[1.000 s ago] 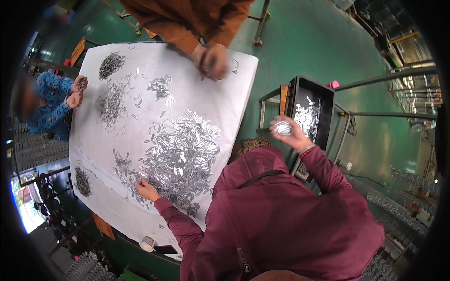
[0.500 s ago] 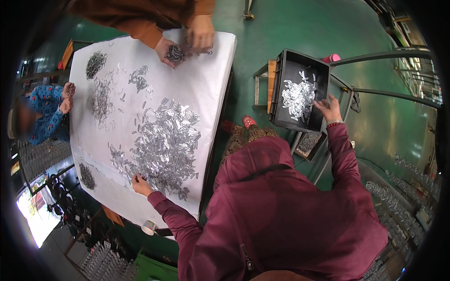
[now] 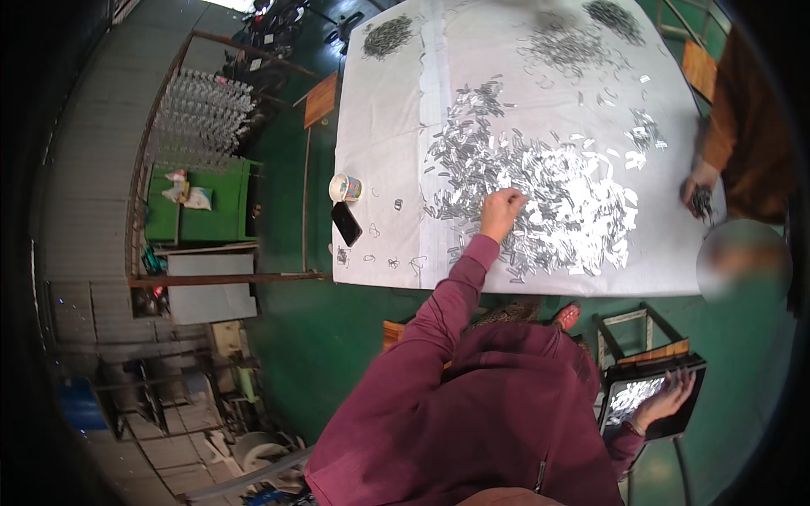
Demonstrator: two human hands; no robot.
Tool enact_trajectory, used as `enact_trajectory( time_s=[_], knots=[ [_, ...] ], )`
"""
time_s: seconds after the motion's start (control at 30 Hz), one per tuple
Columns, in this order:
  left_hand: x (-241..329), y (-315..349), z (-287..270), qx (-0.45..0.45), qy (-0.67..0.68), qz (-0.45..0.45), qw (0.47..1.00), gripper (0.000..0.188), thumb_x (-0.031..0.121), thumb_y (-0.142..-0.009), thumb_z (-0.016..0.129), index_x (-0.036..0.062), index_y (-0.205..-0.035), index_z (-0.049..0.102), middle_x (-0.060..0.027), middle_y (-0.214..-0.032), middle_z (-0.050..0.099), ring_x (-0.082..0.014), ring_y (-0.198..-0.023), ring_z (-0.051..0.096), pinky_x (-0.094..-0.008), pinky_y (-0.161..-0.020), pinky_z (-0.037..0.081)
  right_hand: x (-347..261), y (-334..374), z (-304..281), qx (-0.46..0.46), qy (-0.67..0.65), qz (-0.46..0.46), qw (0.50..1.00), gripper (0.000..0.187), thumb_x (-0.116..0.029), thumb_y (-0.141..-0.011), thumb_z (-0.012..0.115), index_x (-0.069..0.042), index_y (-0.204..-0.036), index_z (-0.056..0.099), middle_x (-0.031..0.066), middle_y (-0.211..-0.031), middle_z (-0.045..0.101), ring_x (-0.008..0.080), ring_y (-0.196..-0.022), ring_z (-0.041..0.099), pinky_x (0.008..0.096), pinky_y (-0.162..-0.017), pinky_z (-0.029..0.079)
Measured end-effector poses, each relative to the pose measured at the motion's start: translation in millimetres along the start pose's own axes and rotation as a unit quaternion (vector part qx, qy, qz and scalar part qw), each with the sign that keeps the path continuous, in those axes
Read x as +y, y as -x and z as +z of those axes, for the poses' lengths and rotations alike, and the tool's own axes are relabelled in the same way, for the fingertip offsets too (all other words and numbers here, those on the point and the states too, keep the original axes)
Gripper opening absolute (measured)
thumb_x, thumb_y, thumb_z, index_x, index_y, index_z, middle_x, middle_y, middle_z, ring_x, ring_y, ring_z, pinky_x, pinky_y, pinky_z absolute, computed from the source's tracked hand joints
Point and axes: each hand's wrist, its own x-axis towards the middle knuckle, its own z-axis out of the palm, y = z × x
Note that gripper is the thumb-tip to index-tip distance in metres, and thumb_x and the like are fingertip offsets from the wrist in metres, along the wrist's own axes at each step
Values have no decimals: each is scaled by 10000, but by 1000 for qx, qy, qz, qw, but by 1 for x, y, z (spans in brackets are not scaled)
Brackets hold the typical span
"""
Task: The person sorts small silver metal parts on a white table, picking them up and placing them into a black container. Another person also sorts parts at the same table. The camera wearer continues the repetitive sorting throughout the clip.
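Reaches with the left hand [image 3: 502, 211] into the broad pile of silver metal pieces [image 3: 582, 202], spread across the white-covered worktop [image 3: 380, 126], with thumb and fingertips drawn narrowly together; cannot tell whether pinching a piece. Holds the right hand [image 3: 663, 403] wide, with fingers spread, over the black crate [image 3: 689, 405] at lower right, near the loose silver strips [image 3: 629, 396] lying in it. Beyond the pile, on the far part of the worktop, a dark heap [image 3: 386, 37] at left and another mound [image 3: 614, 21] at right. Near the left edge, a cup [image 3: 346, 188] just beside a black phone [image 3: 347, 223]. At the right edge, a co-worker's hand [image 3: 702, 180] below a brown sleeve, closed around dark pieces [image 3: 700, 201].
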Motion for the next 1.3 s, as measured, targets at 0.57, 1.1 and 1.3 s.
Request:
enact_trajectory(
  time_s=[0.57, 1.1, 1.3],
  knots=[
    [-104, -73, -40, 26, -36, 48, 998, 244, 77, -799, 621, 50, -1036, 670, -175, -944, 656, -339, -882, 611, -416, -786, 475, -2, 96, 208, -254, -9, 78, 964, 293, -101, -969, 426, 3, -1221, 535, 86, -1062, 586, 147, -930, 560, 293, -752, 488],
    [-148, -101, -57, 26, -48, -17, 998, 213, 98, -713, 731, 4, -875, 629, -181, -861, 589, -330, -811, 575, -422, -738, 461, 8, 95, 250, -267, -13, 125, 956, 260, -89, -957, 445, 29, -1167, 546, 85, -969, 598, 145, -879, 571, 289, -759, 488],
    [-137, -86, -84, -102, 51, -78, 990, 309, 99, -778, 688, 32, -1071, 612, -154, -848, 672, -238, -740, 657, -355, -707, 504, 19, 96, 287, -318, -48, 132, 938, 243, -72, -952, 450, 27, -1139, 568, 78, -948, 608, 146, -856, 578, 287, -747, 500]
  ],
)
